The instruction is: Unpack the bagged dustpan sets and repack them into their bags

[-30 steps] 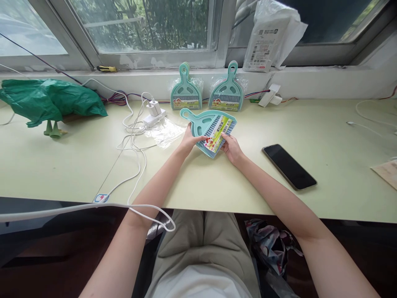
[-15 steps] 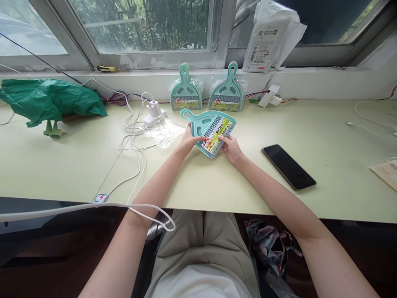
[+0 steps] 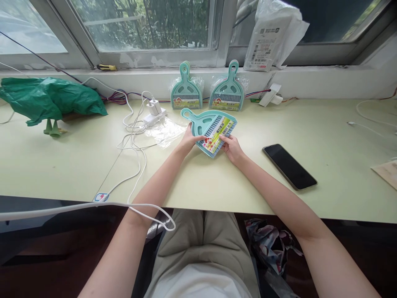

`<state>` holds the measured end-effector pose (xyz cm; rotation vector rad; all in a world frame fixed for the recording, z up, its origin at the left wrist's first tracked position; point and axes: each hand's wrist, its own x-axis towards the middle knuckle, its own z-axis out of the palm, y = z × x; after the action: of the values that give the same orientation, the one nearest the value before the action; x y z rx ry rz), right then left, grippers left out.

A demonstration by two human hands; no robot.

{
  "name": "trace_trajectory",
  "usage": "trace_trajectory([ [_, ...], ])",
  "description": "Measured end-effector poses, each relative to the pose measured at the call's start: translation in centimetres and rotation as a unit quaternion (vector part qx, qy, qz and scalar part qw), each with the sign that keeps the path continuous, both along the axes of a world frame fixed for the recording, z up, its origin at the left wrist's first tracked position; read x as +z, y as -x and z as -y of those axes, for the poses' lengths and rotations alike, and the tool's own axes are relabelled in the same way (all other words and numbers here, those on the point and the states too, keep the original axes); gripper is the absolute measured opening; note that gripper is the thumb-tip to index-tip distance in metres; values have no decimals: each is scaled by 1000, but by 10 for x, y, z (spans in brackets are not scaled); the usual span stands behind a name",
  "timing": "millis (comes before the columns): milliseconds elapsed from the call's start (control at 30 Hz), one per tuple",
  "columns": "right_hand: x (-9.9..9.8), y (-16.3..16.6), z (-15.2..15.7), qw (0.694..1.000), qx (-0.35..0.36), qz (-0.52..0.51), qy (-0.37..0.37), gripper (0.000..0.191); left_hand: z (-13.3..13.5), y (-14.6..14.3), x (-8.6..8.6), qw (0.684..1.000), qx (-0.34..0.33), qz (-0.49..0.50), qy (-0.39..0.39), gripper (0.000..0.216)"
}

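A small teal dustpan and brush set (image 3: 208,124) with a green and yellow paper label (image 3: 218,135) lies tilted at the middle of the pale green table (image 3: 62,165). My left hand (image 3: 190,140) grips its near left edge, thumb on top. My right hand (image 3: 232,147) pinches the near right corner at the label. A crumpled clear plastic wrapper (image 3: 164,131) lies just left of the set.
Two more packaged teal dustpan sets (image 3: 187,92) (image 3: 227,92) lean against the wall below the window. A black phone (image 3: 289,166) lies to the right. White cables (image 3: 133,136) and a charger (image 3: 154,108) sit left of centre, a green plastic bag (image 3: 51,99) at far left, a white parcel (image 3: 270,35) on the sill.
The dustpan set has shifted a little under my hands; both hands keep their hold on its near edge.
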<state>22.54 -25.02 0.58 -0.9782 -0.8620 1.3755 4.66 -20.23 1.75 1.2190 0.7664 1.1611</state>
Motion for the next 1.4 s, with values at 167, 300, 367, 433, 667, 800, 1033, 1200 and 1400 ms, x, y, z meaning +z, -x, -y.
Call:
trace_trajectory([
  [167,-1,0,-1,1000,1,2,-3,15,0,1,0,1000,-2,-6,2,93],
  [300,-2,0,-1,1000,0,0,-4,16,-1,3,-1,1000,-15,-18,-16,88],
  [367,-2,0,0,1000,3,-7,-7,15,0,5,0,999,-20,-27,-28,87],
  [433,-1,0,0,1000,4,-11,-8,16,1,7,2,998,-21,-42,-38,85],
  [667,-1,0,0,1000,-13,-19,-9,13,-2,14,10,991,5,-128,-22,54],
  [800,-1,0,0,1000,-21,-18,-3,12,-14,31,10,954,176,-235,-58,44],
  [1033,-2,1,0,999,-34,-19,3,11,-12,53,8,752,229,-610,-96,41],
  [1200,-1,3,1,999,-34,-9,9,10,-7,41,7,764,172,-612,-108,31],
  [1400,-2,4,1,999,-41,-6,13,9,-5,35,4,744,169,-631,-141,13],
])
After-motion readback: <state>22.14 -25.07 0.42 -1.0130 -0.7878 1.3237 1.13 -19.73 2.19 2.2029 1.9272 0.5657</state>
